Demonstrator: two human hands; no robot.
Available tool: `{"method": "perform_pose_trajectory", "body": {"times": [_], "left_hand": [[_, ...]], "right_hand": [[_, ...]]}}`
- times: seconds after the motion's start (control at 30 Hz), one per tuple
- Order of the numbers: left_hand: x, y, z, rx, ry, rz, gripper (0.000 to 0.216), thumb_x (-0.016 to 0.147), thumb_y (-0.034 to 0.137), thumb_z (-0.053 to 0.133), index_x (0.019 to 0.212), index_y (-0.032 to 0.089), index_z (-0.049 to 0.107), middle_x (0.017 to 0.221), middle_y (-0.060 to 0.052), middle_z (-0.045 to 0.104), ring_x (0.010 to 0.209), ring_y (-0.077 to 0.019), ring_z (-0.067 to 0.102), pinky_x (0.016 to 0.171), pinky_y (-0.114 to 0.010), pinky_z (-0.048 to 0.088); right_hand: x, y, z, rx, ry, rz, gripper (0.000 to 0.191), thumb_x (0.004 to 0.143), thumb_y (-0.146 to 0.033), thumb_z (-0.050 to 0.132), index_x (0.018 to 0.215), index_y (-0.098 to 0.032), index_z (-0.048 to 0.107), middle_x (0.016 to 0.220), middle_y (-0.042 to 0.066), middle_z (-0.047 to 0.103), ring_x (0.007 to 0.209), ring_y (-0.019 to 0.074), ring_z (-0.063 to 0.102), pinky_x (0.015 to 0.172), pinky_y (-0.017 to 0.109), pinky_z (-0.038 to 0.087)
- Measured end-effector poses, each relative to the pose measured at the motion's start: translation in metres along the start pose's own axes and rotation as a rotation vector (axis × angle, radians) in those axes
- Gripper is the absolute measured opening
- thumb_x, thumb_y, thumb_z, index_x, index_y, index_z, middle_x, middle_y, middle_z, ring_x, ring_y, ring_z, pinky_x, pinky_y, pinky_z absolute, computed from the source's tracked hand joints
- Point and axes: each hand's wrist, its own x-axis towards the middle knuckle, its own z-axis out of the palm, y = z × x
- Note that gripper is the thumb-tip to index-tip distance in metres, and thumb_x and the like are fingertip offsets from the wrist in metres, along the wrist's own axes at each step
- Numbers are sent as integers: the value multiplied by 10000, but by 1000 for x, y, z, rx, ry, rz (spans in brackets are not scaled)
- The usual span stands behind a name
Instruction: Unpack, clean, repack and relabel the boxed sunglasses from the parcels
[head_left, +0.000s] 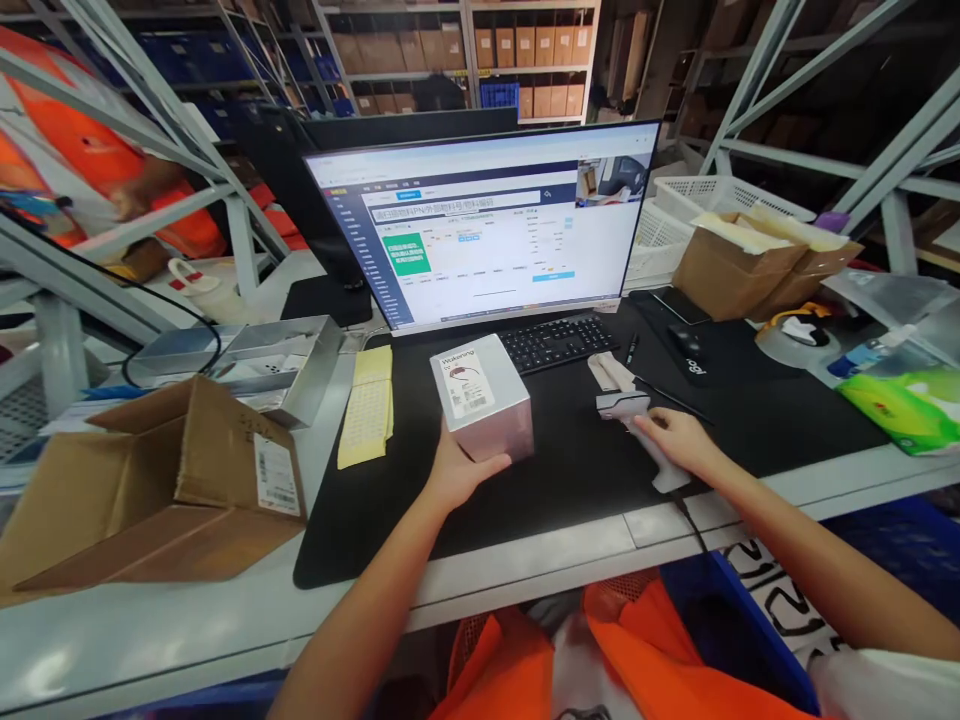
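My left hand [459, 470] grips a small white box [499, 400] from below, tilted so its labelled top faces up. The label shows a barcode and a picture of a dark curved item. On the right, my right hand [670, 432] has its fingers on a grey handheld barcode scanner [651, 440], which lies on the black desk mat [570, 490] with its cable running off the front edge. Just behind the box is a black keyboard [559, 342]. A banded stack of yellow slips [366, 405] lies left of the box.
A lit monitor [480, 240] stands at the back. An open cardboard box [157, 490] and a grey tray [300, 370] are at left. Right are a mouse [685, 342], brown cartons [739, 265], white baskets [712, 195] and a green packet [904, 408]. Another person in orange [105, 150] is at far left.
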Motion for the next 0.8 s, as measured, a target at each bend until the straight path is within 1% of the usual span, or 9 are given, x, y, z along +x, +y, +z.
{"method": "perform_pose_trajectory", "body": {"times": [0.07, 0.13, 0.2, 0.27, 0.3, 0.37, 0.43, 0.63, 0.8], "left_hand": [[-3, 1, 3, -92, -97, -80, 1007, 531, 546, 941, 1367, 173, 523, 1262, -199, 664, 1203, -411, 655, 1043, -619, 518], [-4, 2, 6, -118, -152, -85, 998, 530, 530, 953, 1362, 170, 536, 1269, -202, 671, 1237, -417, 640, 1072, -632, 494], [-4, 1, 9, -123, -198, -66, 1074, 529, 490, 966, 1440, 184, 487, 1366, -218, 627, 1321, -424, 588, 1101, -628, 475], [-4, 1, 11, -114, -239, -37, 1205, 522, 461, 977, 1542, 210, 385, 1510, -232, 519, 1421, -427, 499, 1126, -613, 462], [-5, 0, 12, -106, -253, -21, 1264, 521, 456, 979, 1579, 218, 330, 1571, -235, 453, 1462, -428, 450, 1140, -606, 452], [-5, 0, 12, -87, -275, 1, 1328, 530, 459, 976, 1618, 214, 254, 1636, -243, 354, 1505, -428, 388, 1167, -599, 426], [-5, -1, 12, -81, -294, -6, 1344, 552, 460, 967, 1635, 207, 211, 1658, -256, 304, 1501, -430, 394, 1179, -605, 408], [-5, -2, 8, -56, -329, -43, 1334, 589, 404, 954, 1648, 226, 163, 1653, -256, 318, 1479, -434, 432, 1184, -642, 396], [-6, 1, 4, 80, -289, 4, 1267, 572, 363, 966, 1631, 272, 276, 1605, -201, 435, 1448, -446, 472, 1201, -685, 358]], "right_hand": [[11, 19, -1, -239, 125, -123, 467, 915, -615, 516, 797, -207, 711, 935, 114, 749, 904, 297, 692, 783, 382, 507], [32, 35, -14, -366, 224, -164, 500, 957, -590, 455, 772, -208, 718, 914, 119, 733, 895, 287, 679, 780, 376, 502], [67, 49, -35, -416, 332, -131, 491, 982, -533, 429, 813, -187, 734, 934, 140, 721, 923, 287, 662, 816, 376, 496], [110, 63, -56, -458, 435, -48, 454, 982, -483, 459, 971, -143, 758, 1081, 188, 708, 1049, 314, 632, 912, 406, 474], [131, 71, -65, -472, 459, 1, 460, 971, -495, 498, 1099, -129, 747, 1219, 210, 676, 1136, 340, 599, 958, 440, 454], [167, 88, -74, -461, 411, 57, 588, 940, -534, 576, 1362, -129, 643, 1486, 235, 525, 1282, 383, 519, 1021, 490, 419], [189, 106, -73, -428, 341, 58, 676, 927, -525, 607, 1472, -127, 562, 1593, 239, 411, 1326, 393, 498, 1046, 494, 420], [197, 140, -52, -429, 436, -21, 562, 958, -391, 511, 1436, -115, 617, 1537, 198, 504, 1322, 350, 545, 1110, 450, 439], [199, 148, -51, -428, 483, -10, 554, 943, -416, 503, 1394, -136, 662, 1505, 184, 536, 1276, 351, 579, 1099, 459, 463]]}}
